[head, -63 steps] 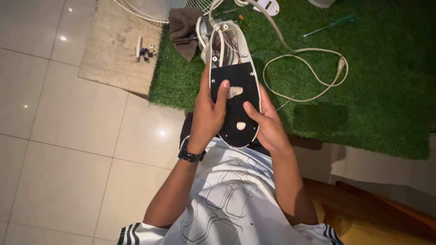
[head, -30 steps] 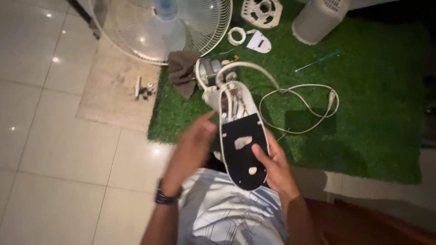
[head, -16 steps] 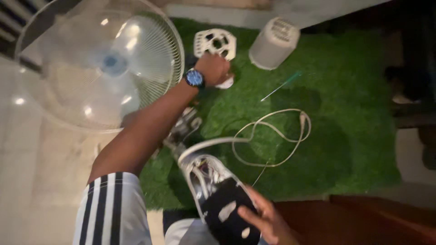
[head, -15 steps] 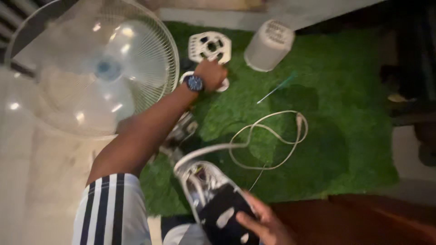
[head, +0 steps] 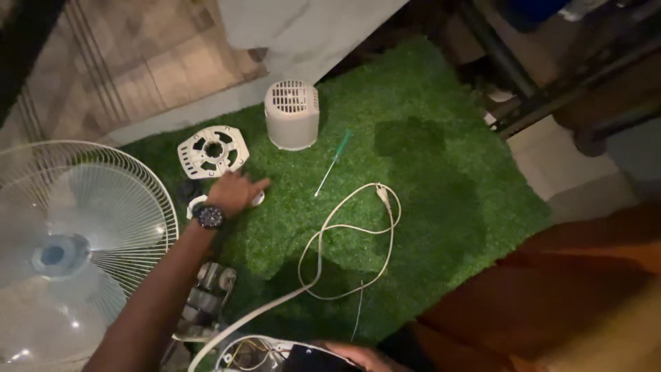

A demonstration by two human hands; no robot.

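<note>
The left hand [head: 234,193] reaches out over the green grass mat [head: 427,207], left of the middle of the frame. A dark watch [head: 208,215] sits on its wrist. The hand lies flat with its fingers stretched out, resting on a small white ring part [head: 256,200] that peeks out beside the fingertips. It may be pressing on the part more than gripping it; the view is too dim to be sure.

Just above the hand lies a round white fan plate [head: 213,151] full of holes. Up and to the right stands a white motor cover [head: 292,115] with slots. A green screwdriver [head: 333,162] lies near the middle. A white cord [head: 344,231] loops across the mat.

The fan cage [head: 76,248] fills the left side.

At the bottom edge, the right hand [head: 361,356] is mostly cut off. It touches a dark fan base [head: 313,359], but I cannot tell how it holds it.
</note>
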